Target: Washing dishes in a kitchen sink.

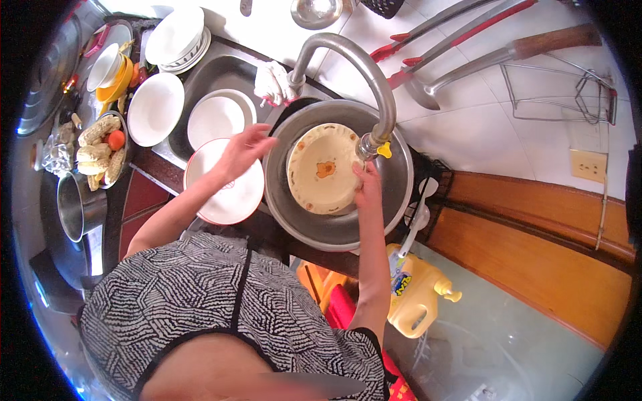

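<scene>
My right hand (368, 184) grips the right rim of a cream plate (321, 188) with an orange figure at its centre. The plate is over a large round metal basin (398, 200), under the spout of a curved metal faucet (388, 95) with a yellow lever. My left hand (249, 152) is empty, its fingers apart, between the basin and a white dish with a red rim (225, 200). White bowls (215, 120) sit in the sink (235, 65) behind that dish. Whether water runs from the spout is hard to tell.
A white bowl (156, 109) and stacked plates (175, 37) stand on the sink's left side. Farther left are a bowl of corn (100, 133) and a metal pot (75, 208). A yellow detergent jug (414, 295) is at the lower right. Ladles and tongs (426, 55) hang above right.
</scene>
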Demonstrator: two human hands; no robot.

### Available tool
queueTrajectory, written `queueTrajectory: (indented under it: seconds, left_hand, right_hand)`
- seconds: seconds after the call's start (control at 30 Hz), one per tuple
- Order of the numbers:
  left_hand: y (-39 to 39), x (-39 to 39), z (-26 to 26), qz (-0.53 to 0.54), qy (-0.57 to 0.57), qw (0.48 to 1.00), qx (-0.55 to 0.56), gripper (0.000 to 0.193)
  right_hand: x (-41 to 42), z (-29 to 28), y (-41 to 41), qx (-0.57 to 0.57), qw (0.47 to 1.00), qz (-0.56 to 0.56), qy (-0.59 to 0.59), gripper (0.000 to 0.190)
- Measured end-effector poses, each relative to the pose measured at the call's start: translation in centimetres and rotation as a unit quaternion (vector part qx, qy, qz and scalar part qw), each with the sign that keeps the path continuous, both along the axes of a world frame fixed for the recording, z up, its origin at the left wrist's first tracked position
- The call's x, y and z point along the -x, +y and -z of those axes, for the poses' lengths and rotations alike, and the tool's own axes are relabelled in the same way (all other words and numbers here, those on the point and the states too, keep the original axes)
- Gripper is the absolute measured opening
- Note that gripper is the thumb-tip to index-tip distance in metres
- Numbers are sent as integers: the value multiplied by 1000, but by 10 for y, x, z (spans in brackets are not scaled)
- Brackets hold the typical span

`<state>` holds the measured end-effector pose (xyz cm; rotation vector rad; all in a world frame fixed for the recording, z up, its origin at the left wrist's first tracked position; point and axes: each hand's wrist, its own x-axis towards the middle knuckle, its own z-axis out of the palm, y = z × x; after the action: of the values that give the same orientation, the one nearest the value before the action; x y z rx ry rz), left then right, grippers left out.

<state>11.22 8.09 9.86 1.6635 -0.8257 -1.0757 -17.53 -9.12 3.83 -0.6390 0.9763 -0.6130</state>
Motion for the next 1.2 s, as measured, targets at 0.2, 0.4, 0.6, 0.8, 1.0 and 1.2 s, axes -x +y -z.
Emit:
queueTrajectory:
  seconds: [0.2,0.4,0.6,0.8,1.0,1.2]
  left_hand:
    - [-67,52,18,9,267,964,-9,45]
    - [-96,89,85,-58,516,846,-122,46]
    - [-113,107,119,-54,530,839,-113,52]
    - [-102,81,101,35,544,837,-56,46]
    - [-91,32,19,48,315,946,-61,31]
    - [-58,29,-8,121,-20,992,4,38]
  right_hand:
    - [-15,-30,8,32,999,23,13,38]
    - [-2,-57,-7,8,999,-29,39,44]
    - [-11,-64,2,-24,998,49,15,44]
    - [-2,-51,-6,22,996,4,82,37]
    - [-14,-1,18,-82,986,-33,145,39]
    - [-26,-12,19,-51,981,-84,169,41]
